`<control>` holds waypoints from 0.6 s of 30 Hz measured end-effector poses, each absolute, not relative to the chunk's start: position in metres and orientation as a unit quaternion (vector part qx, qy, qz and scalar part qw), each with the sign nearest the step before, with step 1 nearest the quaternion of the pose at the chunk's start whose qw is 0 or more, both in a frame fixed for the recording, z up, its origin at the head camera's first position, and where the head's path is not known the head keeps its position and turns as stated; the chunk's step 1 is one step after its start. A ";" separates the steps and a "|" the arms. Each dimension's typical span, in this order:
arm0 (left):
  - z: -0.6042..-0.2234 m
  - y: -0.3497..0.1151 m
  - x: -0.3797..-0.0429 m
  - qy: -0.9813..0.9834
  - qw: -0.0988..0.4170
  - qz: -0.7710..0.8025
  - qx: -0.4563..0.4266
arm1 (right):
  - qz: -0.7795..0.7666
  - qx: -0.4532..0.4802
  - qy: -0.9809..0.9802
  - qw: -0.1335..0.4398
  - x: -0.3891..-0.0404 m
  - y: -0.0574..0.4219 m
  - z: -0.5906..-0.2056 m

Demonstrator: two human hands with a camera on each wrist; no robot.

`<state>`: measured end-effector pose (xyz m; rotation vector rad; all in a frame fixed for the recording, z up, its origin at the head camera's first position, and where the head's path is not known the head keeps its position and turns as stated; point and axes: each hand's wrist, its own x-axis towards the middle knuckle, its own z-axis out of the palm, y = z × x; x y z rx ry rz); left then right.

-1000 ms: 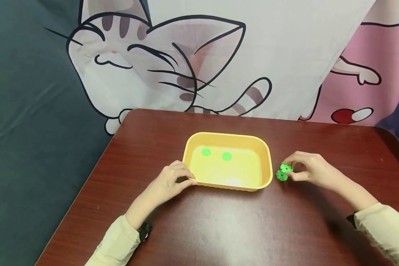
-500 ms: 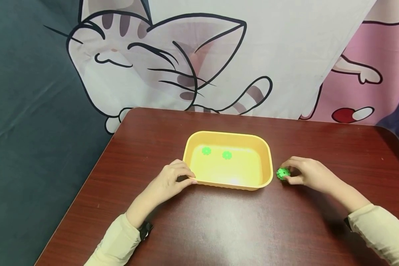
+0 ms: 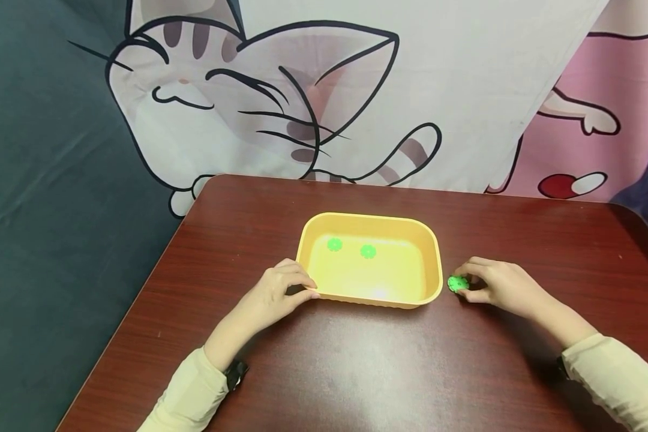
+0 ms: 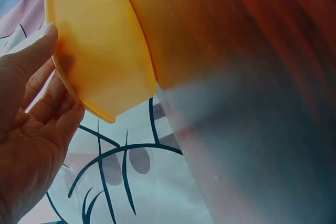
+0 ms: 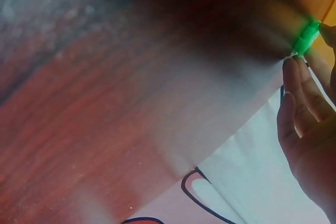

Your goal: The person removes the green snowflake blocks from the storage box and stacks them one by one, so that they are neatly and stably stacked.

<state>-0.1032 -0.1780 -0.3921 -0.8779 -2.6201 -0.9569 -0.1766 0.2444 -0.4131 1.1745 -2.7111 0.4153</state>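
Note:
A shallow yellow plastic tray (image 3: 378,302) sits on the table, with two green notched discs, one a disc (image 3: 334,244) on the left and the other a disc (image 3: 368,251) nearer the middle, flat on its floor. My left hand (image 3: 275,295) holds the tray's near-left corner, thumb and fingers at the rim (image 4: 68,85). Just right of the tray, my right hand (image 3: 499,288) pinches green notched discs (image 3: 457,284) by their edges, one lying over another, close to the tabletop. In the right wrist view they show edge-on as a green stack (image 5: 307,39) between thumb and fingertips.
The dark reddish wooden table (image 3: 367,372) reaches back to a cloth backdrop (image 3: 464,90) printed with a cartoon cat. A dark green cloth (image 3: 59,180) hangs along the left side. Each sleeve has a black band at its cuff.
My right hand has come down and slightly left, laying the upper green disc over the lower one, which stood apart below it before. My left hand and the tray have stayed put.

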 end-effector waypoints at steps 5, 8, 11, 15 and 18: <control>-0.392 -0.178 -0.103 -0.891 0.106 -0.328 -0.296 | 0.141 0.394 -0.904 0.085 -0.176 0.243 -0.413; -0.392 -0.178 -0.103 -0.892 0.105 -0.327 -0.295 | 0.138 0.393 -0.905 0.087 -0.175 0.243 -0.413; -0.392 -0.178 -0.103 -0.892 0.105 -0.325 -0.296 | 0.134 0.392 -0.906 0.087 -0.175 0.242 -0.413; -0.392 -0.179 -0.103 -0.893 0.106 -0.322 -0.296 | 0.134 0.392 -0.906 0.085 -0.175 0.242 -0.413; -0.392 -0.179 -0.103 -0.893 0.105 -0.323 -0.295 | 0.135 0.393 -0.906 0.085 -0.174 0.241 -0.412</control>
